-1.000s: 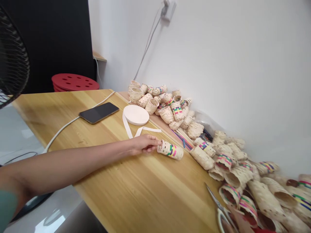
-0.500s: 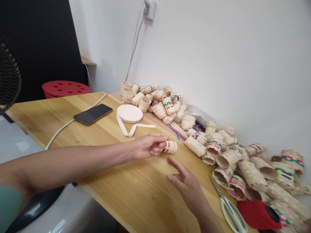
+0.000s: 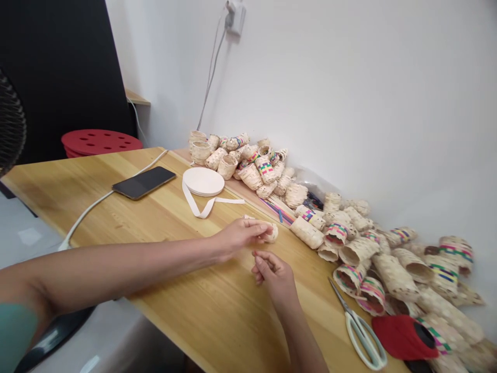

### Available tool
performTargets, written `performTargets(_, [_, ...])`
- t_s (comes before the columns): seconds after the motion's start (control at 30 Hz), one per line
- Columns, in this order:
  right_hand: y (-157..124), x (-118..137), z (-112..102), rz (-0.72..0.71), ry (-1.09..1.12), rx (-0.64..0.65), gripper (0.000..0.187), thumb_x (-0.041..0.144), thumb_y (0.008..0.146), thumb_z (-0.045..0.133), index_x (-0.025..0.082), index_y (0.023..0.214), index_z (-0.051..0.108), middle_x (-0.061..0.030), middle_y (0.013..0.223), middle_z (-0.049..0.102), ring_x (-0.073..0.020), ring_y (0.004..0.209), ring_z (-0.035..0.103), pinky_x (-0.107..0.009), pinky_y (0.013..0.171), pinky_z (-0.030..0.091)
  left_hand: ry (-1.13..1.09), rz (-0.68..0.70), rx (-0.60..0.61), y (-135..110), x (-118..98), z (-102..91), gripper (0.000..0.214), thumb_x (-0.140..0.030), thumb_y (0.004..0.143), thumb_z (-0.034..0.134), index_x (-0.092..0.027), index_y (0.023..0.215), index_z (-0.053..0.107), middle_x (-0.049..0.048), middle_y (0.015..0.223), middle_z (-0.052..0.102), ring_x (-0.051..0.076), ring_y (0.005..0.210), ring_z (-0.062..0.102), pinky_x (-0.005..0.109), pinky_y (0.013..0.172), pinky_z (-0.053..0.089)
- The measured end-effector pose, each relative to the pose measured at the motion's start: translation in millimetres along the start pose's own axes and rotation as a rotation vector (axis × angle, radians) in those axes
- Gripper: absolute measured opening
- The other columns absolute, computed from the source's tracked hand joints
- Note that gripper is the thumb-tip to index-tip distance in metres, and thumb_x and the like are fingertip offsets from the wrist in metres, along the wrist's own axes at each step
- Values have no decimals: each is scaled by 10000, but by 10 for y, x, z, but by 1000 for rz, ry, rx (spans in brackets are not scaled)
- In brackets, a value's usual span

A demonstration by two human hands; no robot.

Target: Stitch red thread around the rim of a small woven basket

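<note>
Head view, left hand [image 3: 243, 235] fingers closed round woven tube [image 3: 268, 231], right hand [image 3: 272, 270] loosely curled, bare table [image 3: 217, 305] nearer.

you've got no readable text, label, brand or number anywhere here. the phone [image 3: 144, 182] left of the tape roll [image 3: 203, 181] has a dark, blank screen. the woven baskets [image 3: 267, 171] behind the tape roll carry coloured bands only, no writing. the scissors [image 3: 361, 331], far right of the roll: no markings visible.
</note>
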State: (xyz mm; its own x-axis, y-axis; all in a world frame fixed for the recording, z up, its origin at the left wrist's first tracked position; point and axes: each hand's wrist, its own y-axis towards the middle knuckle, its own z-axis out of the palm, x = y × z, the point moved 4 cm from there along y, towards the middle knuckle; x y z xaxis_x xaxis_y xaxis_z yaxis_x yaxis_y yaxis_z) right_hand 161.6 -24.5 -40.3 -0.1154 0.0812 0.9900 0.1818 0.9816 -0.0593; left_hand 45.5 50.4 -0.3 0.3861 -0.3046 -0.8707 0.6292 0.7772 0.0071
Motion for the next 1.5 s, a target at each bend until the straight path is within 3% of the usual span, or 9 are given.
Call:
performTargets(0.17, [83,-37,-162,-28,39,-139,414,527,664,724,149,826,673,28,517,575,-89,422,464,-204,422,364,656,209,-263,47,-268,-448,344,-342,767,604,-151,1045,670,66,1082,651,187,940,558,258,782,428])
performTargets(0.23, [114,-39,-240,-46,68,-220,410,517,660,726,149,828,665,40,499,550,-84,408,436,-202,412,347,723,220,-328,35,-308,-622,353,-378,766,582,-150,1023,663,70,1068,647,188,923,559,244,723,436])
performTargets(0.33, [128,-20,-377,-87,127,-356,413,508,679,707,148,872,648,51,515,528,-83,430,426,-201,427,348,724,116,-328,25,-234,-795,449,-459,742,584,-128,1042,630,48,829,646,150,663,550,219,523,392])
performTargets(0.57, [46,76,-787,-268,245,-725,346,501,761,622,206,926,548,83,592,466,-85,536,424,-193,519,367,678,-74,-149,117,33,-650,540,-497,693,630,-134,1092,613,12,713,629,91,448,498,173,357,268])
performTargets(0.77, [98,-75,-749,-213,211,-655,307,472,775,639,192,890,589,77,562,456,-91,517,395,-201,490,335,737,-12,-137,385,103,-512,331,-455,726,637,-124,738,646,-46,452,479,78,353,418,179,369,230])
performTargets(0.9, [120,-173,-636,-170,173,-577,348,482,760,665,180,925,610,68,556,463,-100,518,391,-208,479,326,844,207,-210,507,-236,-559,235,-354,789,595,-138,726,665,-41,468,500,93,418,459,196,455,321])
performTargets(1.1, [170,-266,-570,-74,73,-531,474,596,722,637,167,921,608,69,545,451,-100,507,383,-216,475,325,998,628,-518,532,-1203,-823,172,-228,827,539,-148,722,649,0,711,618,132,711,545,217,665,390])
performTargets(1.23, [223,-341,-544,-21,74,-514,559,659,674,636,165,934,608,78,530,447,-91,492,375,-206,457,310,1022,804,-703,688,-1688,-998,164,-235,842,530,-147,870,666,34,872,663,157,811,566,244,742,410])
performTargets(1.5, [320,-489,-582,18,24,-461,608,705,659,624,156,921,607,77,533,452,-92,492,392,-209,471,331,1179,842,-692,1097,-1892,-912,249,-282,887,488,-172,1015,671,20,910,694,136,797,606,216,683,429])
